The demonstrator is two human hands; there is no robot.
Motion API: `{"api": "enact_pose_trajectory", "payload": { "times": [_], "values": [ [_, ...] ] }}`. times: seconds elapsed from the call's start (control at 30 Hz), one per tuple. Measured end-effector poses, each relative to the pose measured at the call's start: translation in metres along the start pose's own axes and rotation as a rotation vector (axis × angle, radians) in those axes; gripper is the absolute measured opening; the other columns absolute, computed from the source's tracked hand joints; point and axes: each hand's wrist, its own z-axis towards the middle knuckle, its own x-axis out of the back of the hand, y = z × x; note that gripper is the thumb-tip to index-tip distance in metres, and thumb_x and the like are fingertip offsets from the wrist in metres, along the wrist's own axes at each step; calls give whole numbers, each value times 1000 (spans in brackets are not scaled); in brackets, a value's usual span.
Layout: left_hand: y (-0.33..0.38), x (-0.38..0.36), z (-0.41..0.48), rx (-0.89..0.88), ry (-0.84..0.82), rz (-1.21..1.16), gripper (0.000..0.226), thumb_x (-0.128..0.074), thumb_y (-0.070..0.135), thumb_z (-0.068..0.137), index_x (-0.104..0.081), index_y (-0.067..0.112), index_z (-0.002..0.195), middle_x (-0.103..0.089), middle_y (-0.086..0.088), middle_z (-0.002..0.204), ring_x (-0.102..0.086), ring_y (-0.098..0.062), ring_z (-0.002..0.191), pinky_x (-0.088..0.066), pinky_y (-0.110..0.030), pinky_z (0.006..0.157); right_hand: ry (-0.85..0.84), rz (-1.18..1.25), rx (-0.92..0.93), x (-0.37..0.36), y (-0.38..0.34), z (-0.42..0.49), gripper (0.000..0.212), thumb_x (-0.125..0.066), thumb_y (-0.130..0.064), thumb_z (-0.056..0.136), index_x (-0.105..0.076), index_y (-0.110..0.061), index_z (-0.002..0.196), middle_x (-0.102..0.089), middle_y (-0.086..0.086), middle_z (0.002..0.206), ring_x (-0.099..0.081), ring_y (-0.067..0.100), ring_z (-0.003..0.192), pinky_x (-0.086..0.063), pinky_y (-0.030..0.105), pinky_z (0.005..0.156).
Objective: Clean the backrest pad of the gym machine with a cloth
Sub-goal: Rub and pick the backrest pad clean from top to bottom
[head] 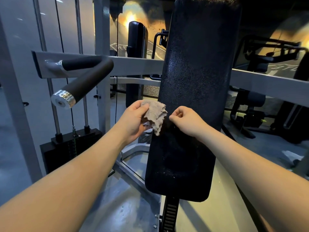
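The tall black backrest pad stands upright in the middle of the view, with pale specks on its lower half. My left hand grips a crumpled beige cloth at the pad's left edge, about halfway up. The cloth hangs from my fingers and overlaps the pad's edge. My right hand hovers in front of the pad just right of the cloth, fingers curled with thumb and forefinger together; it holds nothing that I can make out.
A black padded handle with a chrome end cap juts out at the left. Behind it are grey frame bars, guide rods and a weight stack. More black machines stand at the right. The toothed adjustment post runs below the pad.
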Motion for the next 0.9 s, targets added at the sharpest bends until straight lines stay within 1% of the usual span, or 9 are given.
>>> {"api": "enact_pose_trajectory", "payload": {
  "times": [0.13,0.3,0.37,0.5,0.57,0.67,0.77,0.83,0.9],
  "values": [
    [1,8,21,-77,254,260,17,-54,12,97,-61,15,113,-71,-15,108,-68,-26,93,-58,-51,86,131,-315,140,24,14,29,6,-56,-28,94,-58,-22,92,-62,2,95,-55,26,98,-45,37,82],
    [7,9,62,-278,469,815,28,-56,5,92,-59,24,113,-68,-1,99,-65,-18,81,-52,-28,57,344,-848,318,42,22,77,28,-47,-41,103,-55,-17,113,-50,9,117,-43,34,111,-37,47,93],
    [6,7,82,-346,469,932,27,-52,4,93,-62,21,111,-66,-2,97,-62,-17,81,-47,-26,56,414,-938,406,44,28,97,30,-44,-44,104,-55,-17,113,-48,8,115,-43,34,108,-35,48,90],
    [13,-13,128,-445,397,930,15,-50,13,98,-64,14,96,-63,-2,82,-57,-15,71,-41,-19,55,609,-936,473,32,48,118,31,-48,-46,100,-58,-17,99,-50,9,105,-48,35,99,-35,48,83],
    [13,-22,151,-484,329,895,17,-50,19,99,-66,14,94,-67,-5,84,-60,-19,76,-44,-26,63,673,-945,496,27,55,122,31,-47,-46,100,-57,-17,97,-51,9,104,-48,35,99,-35,49,84],
    [11,-28,183,-477,240,642,21,-53,21,98,-71,20,87,-73,-11,93,-60,-13,80,-50,-31,74,715,-937,536,25,61,128,30,-46,-46,100,-55,-18,95,-50,9,103,-48,35,98,-33,49,85],
    [19,-37,202,-472,173,424,25,-55,20,94,-77,19,83,-73,-4,85,-59,-12,79,-50,-34,77,736,-923,552,24,62,129,29,-44,-45,100,-54,-18,95,-50,8,103,-46,34,98,-32,48,84],
    [18,-38,200,-500,150,429,29,-54,18,97,-80,25,86,-72,0,87,-60,-10,83,-49,-33,83,748,-917,560,25,63,129,29,-44,-45,100,-54,-18,95,-50,8,103,-46,34,98,-32,48,84],
    [1,-24,185,-526,134,482,29,-53,20,103,-79,30,101,-72,5,96,-59,-3,94,-46,-30,99,756,-915,555,24,63,129,29,-44,-45,100,-54,-18,95,-50,8,103,-46,34,98,-32,48,84]
  ]
}}
